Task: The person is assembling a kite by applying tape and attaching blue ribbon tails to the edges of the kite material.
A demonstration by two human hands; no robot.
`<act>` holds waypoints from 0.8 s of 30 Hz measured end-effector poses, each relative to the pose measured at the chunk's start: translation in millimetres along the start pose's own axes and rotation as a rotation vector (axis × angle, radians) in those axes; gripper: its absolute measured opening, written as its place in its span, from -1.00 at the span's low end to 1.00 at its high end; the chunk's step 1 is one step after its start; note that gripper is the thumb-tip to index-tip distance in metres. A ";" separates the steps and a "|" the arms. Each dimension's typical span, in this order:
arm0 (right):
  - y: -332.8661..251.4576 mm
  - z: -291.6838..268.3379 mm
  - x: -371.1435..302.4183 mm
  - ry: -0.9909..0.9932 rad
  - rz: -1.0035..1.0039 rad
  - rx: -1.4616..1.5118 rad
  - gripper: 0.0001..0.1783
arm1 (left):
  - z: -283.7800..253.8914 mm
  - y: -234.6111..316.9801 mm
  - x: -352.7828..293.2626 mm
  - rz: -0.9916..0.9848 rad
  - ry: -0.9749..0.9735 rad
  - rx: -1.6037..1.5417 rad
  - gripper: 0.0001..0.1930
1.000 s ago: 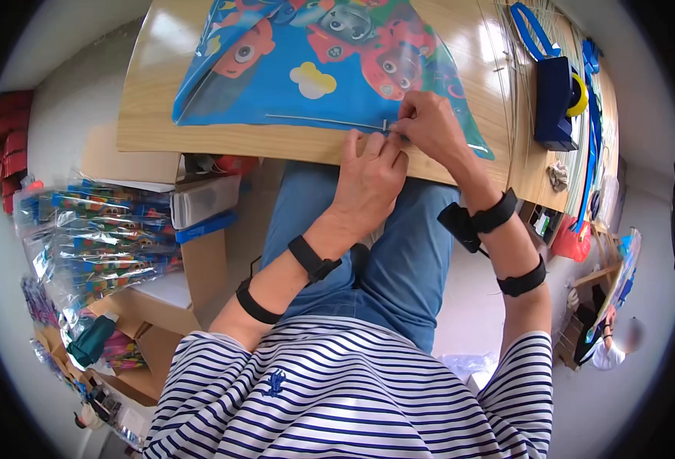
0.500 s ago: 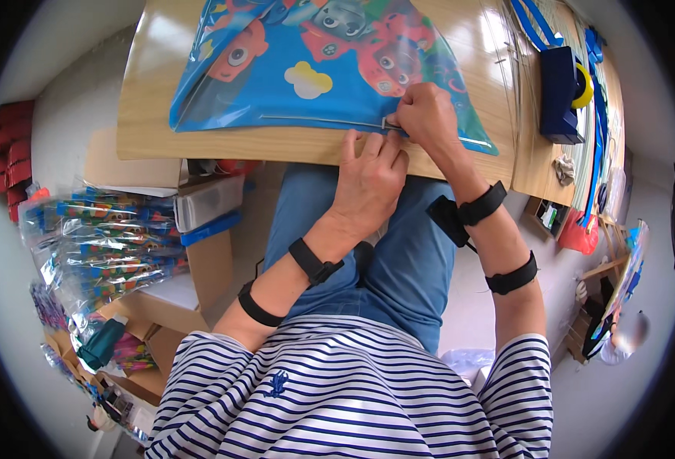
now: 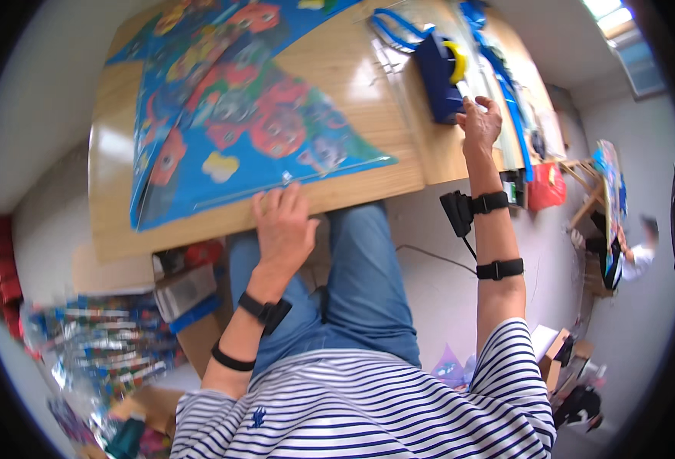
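While the left hand stays by the sheet, the right reaches the tape dispenser

With the dark blue tape dispenser [image 3: 438, 80] as the landmark, the printed blue sheet [image 3: 234, 145] lies to its left on the tabletop [image 3: 356, 88], its near edge closer to the person than the dispenser is. A thin pale rod [image 3: 234, 197] runs along that edge, and a small pale fitting [image 3: 286, 177] sits there too, left of the dispenser and nearer the person.

The left hand [image 3: 284, 226] is also left of the dispenser and on its near side. Its fingers are extended, slightly bent and apart, their tips at the sheet's edge by the fitting; they grip nothing visible. The right hand [image 3: 481, 126] is just beside the dispenser's near right corner, fingers half curled. Blur hides whether they pinch a strip of tape or touch the dispenser.

The step in hand looks to be getting tape from the yellow roll [image 3: 457, 61] in the dispenser while the left fingers mark the place. The next move seems to call for a firm pinch on the tape's free end, a clean tear, and a steady edge left of the dispenser.
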State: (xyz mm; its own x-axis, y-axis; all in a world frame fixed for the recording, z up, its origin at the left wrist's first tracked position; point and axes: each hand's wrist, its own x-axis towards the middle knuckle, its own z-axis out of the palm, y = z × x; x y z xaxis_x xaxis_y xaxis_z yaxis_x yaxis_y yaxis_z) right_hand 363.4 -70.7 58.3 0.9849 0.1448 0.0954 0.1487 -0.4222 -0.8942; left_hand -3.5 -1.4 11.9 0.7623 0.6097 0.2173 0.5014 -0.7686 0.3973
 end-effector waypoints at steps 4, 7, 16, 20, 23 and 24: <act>-4.9 -25.0 34.7 -0.197 0.213 0.210 -0.56 | 1.9 -0.7 -1.9 0.029 0.012 0.037 -0.55; -14.3 -31.4 49.4 -0.283 0.276 0.160 -0.62 | 2.7 0.4 0.1 0.034 0.007 0.032 -0.58; 6.8 -47.8 51.5 -0.415 0.256 0.463 -0.81 | 1.9 -2.3 0.7 0.045 -0.042 0.042 -0.51; 35.8 -54.0 32.9 -0.438 0.416 0.662 -0.76 | 2.4 -2.3 1.4 0.040 -0.047 0.045 -0.53; 52.7 -47.8 1.6 -0.423 0.619 1.197 -0.69 | 0.7 -1.9 1.0 0.036 -0.026 0.045 -0.61; 60.9 -46.2 -0.3 -0.355 0.717 1.272 -0.64 | 0.0 -0.5 2.6 0.043 -0.002 0.037 -0.67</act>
State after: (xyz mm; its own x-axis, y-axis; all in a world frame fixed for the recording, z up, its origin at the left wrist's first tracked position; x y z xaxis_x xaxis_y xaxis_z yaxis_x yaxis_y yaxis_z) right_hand 376.3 -137.8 24.1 0.7131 0.5319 -0.4567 -0.7005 0.5151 -0.4940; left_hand -1.7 0.6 12.3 0.7843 0.5753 0.2321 0.4827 -0.8010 0.3542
